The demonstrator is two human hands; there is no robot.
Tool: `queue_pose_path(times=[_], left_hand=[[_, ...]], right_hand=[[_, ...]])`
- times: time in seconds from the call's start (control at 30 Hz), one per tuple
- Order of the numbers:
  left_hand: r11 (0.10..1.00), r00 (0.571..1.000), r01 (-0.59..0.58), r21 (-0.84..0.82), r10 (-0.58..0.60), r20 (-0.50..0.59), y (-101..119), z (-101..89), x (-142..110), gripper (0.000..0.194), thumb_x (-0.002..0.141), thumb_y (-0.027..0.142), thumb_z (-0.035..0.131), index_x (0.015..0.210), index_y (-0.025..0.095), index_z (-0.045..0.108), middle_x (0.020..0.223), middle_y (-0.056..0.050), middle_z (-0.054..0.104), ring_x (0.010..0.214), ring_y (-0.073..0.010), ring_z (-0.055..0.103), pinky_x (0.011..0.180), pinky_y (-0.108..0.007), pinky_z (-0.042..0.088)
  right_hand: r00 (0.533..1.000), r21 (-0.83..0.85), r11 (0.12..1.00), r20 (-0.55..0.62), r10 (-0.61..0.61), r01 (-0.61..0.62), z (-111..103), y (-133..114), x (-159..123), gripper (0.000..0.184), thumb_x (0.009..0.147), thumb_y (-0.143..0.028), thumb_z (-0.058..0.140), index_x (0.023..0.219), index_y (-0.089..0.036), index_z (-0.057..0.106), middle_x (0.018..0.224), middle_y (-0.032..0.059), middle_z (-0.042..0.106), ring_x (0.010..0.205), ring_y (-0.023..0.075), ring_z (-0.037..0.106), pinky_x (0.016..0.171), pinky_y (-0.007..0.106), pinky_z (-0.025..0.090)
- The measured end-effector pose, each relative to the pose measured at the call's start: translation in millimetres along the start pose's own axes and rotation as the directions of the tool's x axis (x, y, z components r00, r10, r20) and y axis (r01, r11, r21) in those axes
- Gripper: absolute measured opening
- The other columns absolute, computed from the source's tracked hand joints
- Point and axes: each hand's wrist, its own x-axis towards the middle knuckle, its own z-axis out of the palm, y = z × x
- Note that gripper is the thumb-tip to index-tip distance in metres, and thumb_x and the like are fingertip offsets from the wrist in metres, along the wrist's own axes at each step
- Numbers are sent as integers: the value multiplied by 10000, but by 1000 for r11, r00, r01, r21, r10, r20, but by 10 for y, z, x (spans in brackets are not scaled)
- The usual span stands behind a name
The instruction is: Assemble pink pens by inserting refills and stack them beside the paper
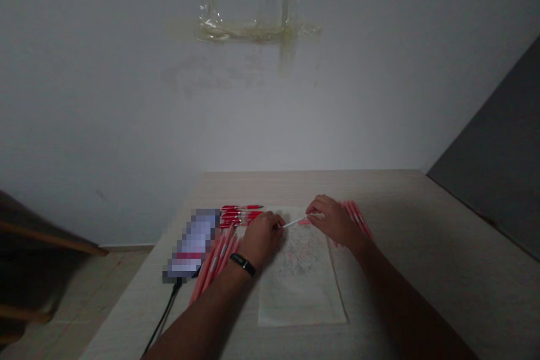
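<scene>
A thin white stick (294, 223), which looks like a pen refill, is held slantwise between my two hands over a paper sheet (301, 309). My left hand (262, 239), wearing a black wristband (243, 264), pinches its near left end. The right hand (331, 218) has its fingers closed on the other end; a small pink piece (304, 221) shows just below those fingertips. Scribbled marks cover the upper part of the sheet. Red pens (241, 216) lie beyond my left hand. Pink pen barrels (213, 259) are bunched beside my left wrist.
More pink-red pens (356, 216) lie right of the paper, partly behind my right hand. A phone (194, 244) with a black cable (164, 315) rests at the table's left edge. Behind the table (405, 180) stands a wall (337, 124) with old tape (248, 32).
</scene>
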Motion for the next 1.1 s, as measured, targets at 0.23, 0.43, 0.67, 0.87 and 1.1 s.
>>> queue_pose_path(times=[0.23,0.43,0.67,0.87,1.1], left_hand=[[998,998,-55,-14,55,31,19,-2,-3,213,827,125,606,951,201,761,905,-71,673,871,-182,604,770,-273,429],[993,992,-113,-37,115,56,69,-2,-13,201,841,154,619,966,213,764,935,-75,664,910,-194,601,805,-278,444],[995,997,-71,-74,69,-22,36,35,-18,254,831,174,659,1079,205,706,992,-71,647,937,-197,606,840,-299,468],[999,996,-21,-37,17,-89,-38,47,-5,262,879,215,615,1135,183,662,1047,-91,640,954,-199,620,863,-310,478],[999,998,47,11,-46,-52,-35,45,-13,265,884,239,596,1132,168,659,1090,-114,642,939,-195,636,827,-292,476]], right_hand=[[990,52,994,101,-96,91,-4,-139,-1,49,865,-155,689,875,-202,683,877,35,656,889,194,596,805,324,432],[977,57,995,189,-97,87,59,-207,-17,57,860,-153,695,874,-202,668,867,20,656,880,182,596,804,305,428],[966,42,997,250,-68,59,9,-103,-43,68,843,-137,689,865,-201,679,849,18,676,837,178,610,777,287,425],[962,22,1000,274,-17,11,13,47,-73,105,788,-92,674,812,-193,687,798,13,679,758,169,606,711,267,414],[955,60,998,296,-6,-12,31,51,-106,144,748,-67,668,824,-187,685,800,10,690,759,168,623,703,257,419]])
